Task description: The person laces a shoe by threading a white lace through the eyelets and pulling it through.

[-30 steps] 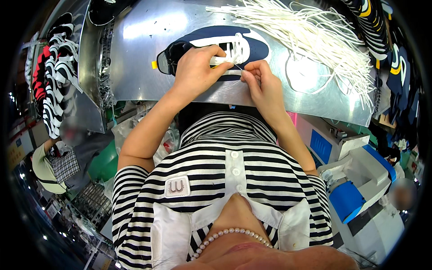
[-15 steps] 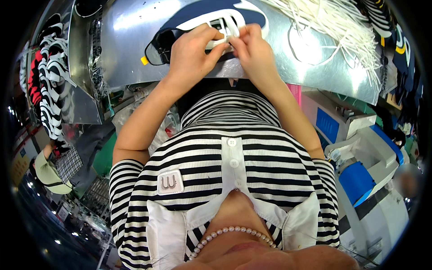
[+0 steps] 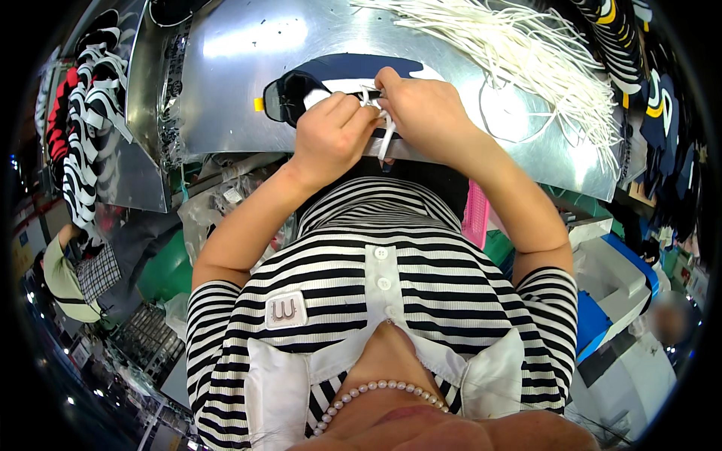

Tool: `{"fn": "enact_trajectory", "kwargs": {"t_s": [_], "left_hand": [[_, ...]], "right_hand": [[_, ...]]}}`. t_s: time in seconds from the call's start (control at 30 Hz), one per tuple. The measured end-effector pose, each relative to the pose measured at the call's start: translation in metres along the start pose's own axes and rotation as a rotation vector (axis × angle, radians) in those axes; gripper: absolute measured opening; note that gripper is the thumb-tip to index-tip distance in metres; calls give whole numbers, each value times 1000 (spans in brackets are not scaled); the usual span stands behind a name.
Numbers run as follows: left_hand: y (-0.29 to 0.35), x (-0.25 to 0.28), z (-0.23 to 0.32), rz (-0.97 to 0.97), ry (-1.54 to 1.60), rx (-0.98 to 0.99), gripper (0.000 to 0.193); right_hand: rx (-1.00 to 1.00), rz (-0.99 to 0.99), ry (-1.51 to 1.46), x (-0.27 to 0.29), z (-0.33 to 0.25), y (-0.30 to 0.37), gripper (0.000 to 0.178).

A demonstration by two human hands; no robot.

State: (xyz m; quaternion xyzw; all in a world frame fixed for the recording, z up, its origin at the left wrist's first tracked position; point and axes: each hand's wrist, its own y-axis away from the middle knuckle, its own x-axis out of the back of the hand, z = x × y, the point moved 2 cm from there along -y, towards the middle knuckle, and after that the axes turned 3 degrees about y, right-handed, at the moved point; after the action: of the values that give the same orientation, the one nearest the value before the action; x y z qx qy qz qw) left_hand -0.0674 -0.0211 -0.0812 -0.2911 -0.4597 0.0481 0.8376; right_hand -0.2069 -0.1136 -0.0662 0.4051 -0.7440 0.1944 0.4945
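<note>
The navy-and-white shoe (image 3: 361,65) lies on the metal table (image 3: 218,113), heel leftward, beneath both hands. I see the left hand (image 3: 336,135) with fingertips clamped on a white lace (image 3: 387,140); the right hand (image 3: 429,111) curls beside it, its grip hidden, so I cannot tell its state. Loose laces (image 3: 534,68) lie to the right.

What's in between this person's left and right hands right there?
In the head view, white lace shows between the left hand and right hand, over the navy-and-white shoe.
</note>
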Motion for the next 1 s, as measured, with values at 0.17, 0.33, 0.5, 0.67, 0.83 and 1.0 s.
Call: {"fn": "enact_trajectory", "kwargs": {"t_s": [0.17, 0.33, 0.5, 0.67, 0.83, 1.0], "left_hand": [[-1, 1, -3, -20, 25, -5, 16], [-6, 3, -3, -93, 86, 22, 16], [-8, 6, -3, -143, 107, -12, 19], [-8, 12, -2, -211, 116, 92, 30], [-14, 23, 0, -340, 217, 702, 55], [-12, 14, -21, -137, 277, 720, 53]], "right_hand": [[-66, -139, -387, 4, 19, -21, 26], [-174, 190, -797, 10, 24, -14, 22], [130, 981, -977, 152, 47, 7, 15], [-183, 561, -1072, 48, 48, 25, 23], [-262, 172, -1283, -9, 22, 22, 22], [137, -349, -1710, 27, 18, 16, 19]]}}
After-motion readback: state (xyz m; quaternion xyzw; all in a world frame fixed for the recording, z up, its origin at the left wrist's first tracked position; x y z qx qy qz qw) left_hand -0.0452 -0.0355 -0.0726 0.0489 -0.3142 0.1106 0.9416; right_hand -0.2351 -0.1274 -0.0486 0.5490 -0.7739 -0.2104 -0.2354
